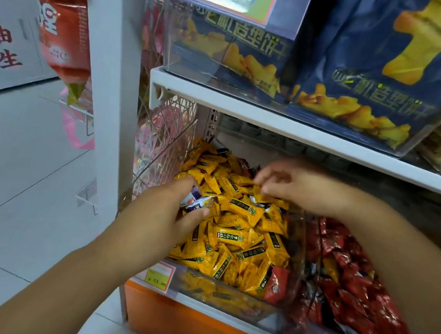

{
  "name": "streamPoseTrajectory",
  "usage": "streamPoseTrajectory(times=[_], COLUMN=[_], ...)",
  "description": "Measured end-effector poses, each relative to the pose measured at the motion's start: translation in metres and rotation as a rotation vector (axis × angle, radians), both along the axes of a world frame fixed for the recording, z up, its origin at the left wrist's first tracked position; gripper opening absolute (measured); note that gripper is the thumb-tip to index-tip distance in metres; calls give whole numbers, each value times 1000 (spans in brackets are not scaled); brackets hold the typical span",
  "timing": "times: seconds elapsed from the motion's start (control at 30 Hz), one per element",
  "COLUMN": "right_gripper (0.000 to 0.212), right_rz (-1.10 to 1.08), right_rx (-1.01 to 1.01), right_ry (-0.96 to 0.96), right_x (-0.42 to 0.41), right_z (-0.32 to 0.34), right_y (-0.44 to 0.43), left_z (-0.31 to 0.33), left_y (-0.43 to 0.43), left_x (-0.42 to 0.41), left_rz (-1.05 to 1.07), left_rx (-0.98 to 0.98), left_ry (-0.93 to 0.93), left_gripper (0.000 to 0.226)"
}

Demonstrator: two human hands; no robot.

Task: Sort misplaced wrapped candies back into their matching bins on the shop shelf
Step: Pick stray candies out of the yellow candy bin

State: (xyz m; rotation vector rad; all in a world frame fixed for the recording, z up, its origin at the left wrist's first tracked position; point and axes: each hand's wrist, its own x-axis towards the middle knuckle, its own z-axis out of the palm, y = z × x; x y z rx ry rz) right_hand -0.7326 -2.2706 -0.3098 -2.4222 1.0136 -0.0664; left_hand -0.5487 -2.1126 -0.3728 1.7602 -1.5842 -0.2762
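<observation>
Pale floor tiles (19, 185) ran down the left of the frame, and a white shelf unit (248, 109) took up the right. Blue biscuit bags (362, 73) sat in clear boxes along the top, and a red packet (65, 25) hung at the upper left.

From the head camera, the work sat in the centre. A clear yellow bin (200, 288) was heaped with yellow candies (235, 240), and a price tag (158, 276) was fixed to its lower left corner. Just beside it, toward the lower right, stood the red bin (307, 308) full of red candies (359, 287).

The left hand (170, 210) lay at the left edge of the yellow heap. Its fingers and thumb were curled round a few purple-and-white candies (198, 202), which plainly did not belong there. The right hand (294, 186) hovered over the back of the heap with its fingers bent down onto the wrappers. I could not tell whether it had pinched one. A stray red candy (277, 283) lay against the front right corner of the yellow bin.

These sweets looked light, small and slick in their crinkly film, and loose enough to slide off one another. To my eye, a pinch on the flat crimped end of a wrapper, or across its short middle, would hold best. Digging in could bury the stray or spill others over the front wall.
</observation>
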Motion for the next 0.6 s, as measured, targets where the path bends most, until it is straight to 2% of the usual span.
streamPoseTrajectory(times=[0.07, 0.27, 0.37, 0.47, 0.6], right_gripper=[20, 43, 43, 30, 31], right_rz=[20, 89, 51, 2, 33], right_rx=[-103, -235, -304, -346, -278], right_ry=[206, 417, 385, 273, 373], right_x=[-4, 8, 12, 9, 12], right_z=[-10, -23, -30, -30, -35], right_y=[-20, -37, -39, -39, -36], left_z=[-1, -2, -2, -2, -3], left_y=[3, 5, 5, 5, 4], left_x=[3, 6, 5, 7, 8], left_rz=[-14, -32, -30, -8, 10], left_rx=[31, 48, 60, 56, 35], left_ry=[17, 8, -1, 4, -1], left_gripper=[13, 11, 10, 9, 9])
